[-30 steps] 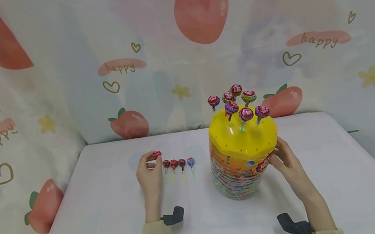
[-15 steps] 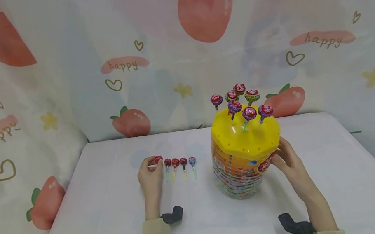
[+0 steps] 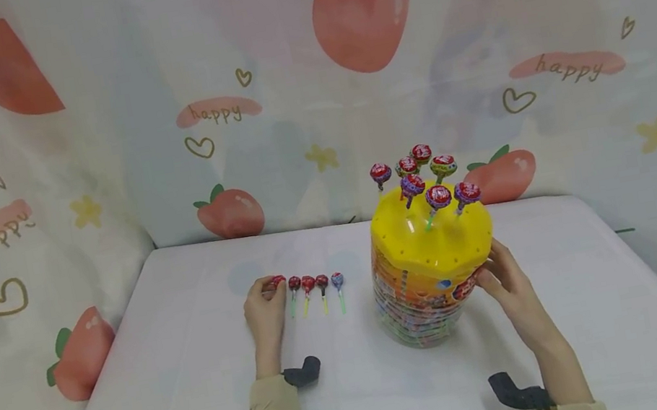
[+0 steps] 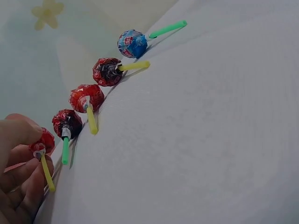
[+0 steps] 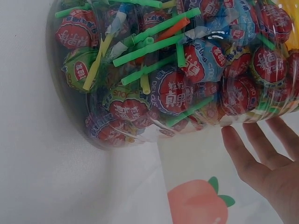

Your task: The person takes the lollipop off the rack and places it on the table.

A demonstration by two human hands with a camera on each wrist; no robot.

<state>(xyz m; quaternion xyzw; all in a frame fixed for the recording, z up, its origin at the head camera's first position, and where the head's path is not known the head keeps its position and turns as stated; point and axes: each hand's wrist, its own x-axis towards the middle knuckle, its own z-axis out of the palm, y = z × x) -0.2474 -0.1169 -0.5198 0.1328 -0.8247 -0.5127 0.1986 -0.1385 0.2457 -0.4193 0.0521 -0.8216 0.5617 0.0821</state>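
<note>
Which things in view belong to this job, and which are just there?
Job: red lollipop, pinched in left grip; four lollipops in a row; jar with more lollipops standing in its yellow lid, right grip touching it.
Just there: table, patterned backdrop, black wrist pieces.

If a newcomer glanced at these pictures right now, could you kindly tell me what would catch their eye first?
Probably the jar, right of centre on the table: its yellow lid bears seven lollipops, and the right hand holds its side. Next, perhaps, the row of four lollipops to the jar's left, beside the left hand, which pinches a red one. The large printed fruit high on the backdrop might follow.
</note>
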